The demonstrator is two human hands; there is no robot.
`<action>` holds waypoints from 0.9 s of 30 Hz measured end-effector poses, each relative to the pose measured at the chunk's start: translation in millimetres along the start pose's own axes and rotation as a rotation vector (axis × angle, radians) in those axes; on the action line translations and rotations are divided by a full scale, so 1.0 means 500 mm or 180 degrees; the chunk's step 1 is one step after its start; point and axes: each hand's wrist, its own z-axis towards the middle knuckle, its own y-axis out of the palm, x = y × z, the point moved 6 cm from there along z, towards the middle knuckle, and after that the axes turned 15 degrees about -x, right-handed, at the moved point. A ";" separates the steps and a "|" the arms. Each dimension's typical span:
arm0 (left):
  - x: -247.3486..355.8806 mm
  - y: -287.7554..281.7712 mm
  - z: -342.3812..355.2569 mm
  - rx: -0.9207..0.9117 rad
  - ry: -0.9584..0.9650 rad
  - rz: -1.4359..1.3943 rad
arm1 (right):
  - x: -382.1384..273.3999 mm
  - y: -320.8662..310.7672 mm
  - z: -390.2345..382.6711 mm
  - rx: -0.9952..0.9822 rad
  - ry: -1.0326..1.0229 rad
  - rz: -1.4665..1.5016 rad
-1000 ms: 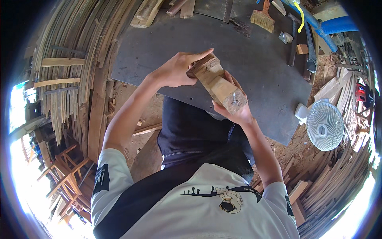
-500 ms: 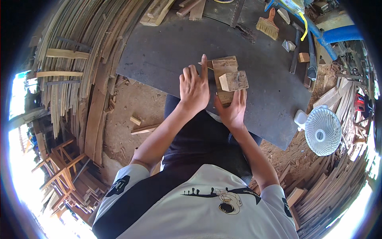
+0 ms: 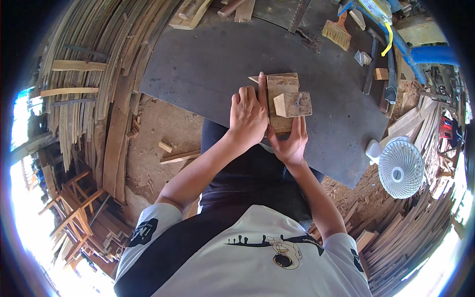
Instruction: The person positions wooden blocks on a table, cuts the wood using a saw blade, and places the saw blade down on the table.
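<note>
My left hand [image 3: 247,116] lies on the dark tabletop [image 3: 193,69] against the left side of a rough wooden block [image 3: 281,79], index finger extended forward, the others curled over something I cannot make out. A thin pale pointed piece [image 3: 254,77] shows beside that index fingertip, its rest hidden. My right hand [image 3: 292,143] grips the block's near end, thumb on the left, fingers on the right. A shorter squarish wood piece [image 3: 292,105] with a dark mark on top sits across the block, at the right hand's fingertips.
Wood offcuts [image 3: 190,12], a saw blade [image 3: 298,17], a brush [image 3: 336,34], metal tools [image 3: 371,64] and a blue metal frame [image 3: 415,64] line the table's far and right sides. A white fan [image 3: 401,168] stands right. Timber stacks [image 3: 79,84] and wooden frames [image 3: 74,213] fill the left.
The block has been turned upright in the view and lowered onto the table. My left hand has moved from its top end to its left side; my right hand has moved to its near end.
</note>
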 end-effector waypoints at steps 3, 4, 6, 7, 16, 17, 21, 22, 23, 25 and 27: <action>-0.001 0.002 0.001 0.0146 -0.0036 0.0176 | 0.003 0.001 -0.004 -0.0081 -0.0101 0.0010; -0.001 0.004 0.001 0.0136 -0.0042 0.0167 | 0.002 0.001 -0.005 -0.0096 -0.0095 0.0010; -0.002 0.004 0.000 0.0121 -0.0086 0.0183 | -0.006 0.002 -0.004 -0.0084 -0.0222 0.0002; -0.003 0.003 0.000 0.0114 -0.0092 0.0173 | -0.005 0.003 -0.005 -0.0097 -0.0218 0.0001; -0.006 -0.002 0.007 -0.0031 -0.0012 0.0197 | 0.007 0.009 -0.009 -0.0119 -0.0099 -0.0006; -0.008 -0.003 0.008 -0.0028 0.0042 0.0228 | 0.006 0.009 -0.008 -0.0100 -0.0139 -0.0035; -0.005 -0.010 0.008 -0.0053 0.0169 0.0389 | 0.006 0.013 -0.009 -0.0019 -0.0187 -0.0108; -0.005 -0.009 0.008 -0.0059 0.0176 0.0396 | 0.008 0.014 -0.010 -0.0012 -0.0179 -0.0102; -0.005 -0.008 0.009 -0.0050 0.0204 0.0412 | 0.009 0.016 -0.011 -0.0009 -0.0175 -0.0145; -0.005 -0.007 0.010 -0.0042 0.0235 0.0436 | 0.008 0.016 -0.011 0.0002 -0.0169 -0.0181; -0.007 -0.006 0.010 -0.0008 0.0235 0.0425 | 0.005 0.015 -0.009 0.0004 -0.0173 -0.0115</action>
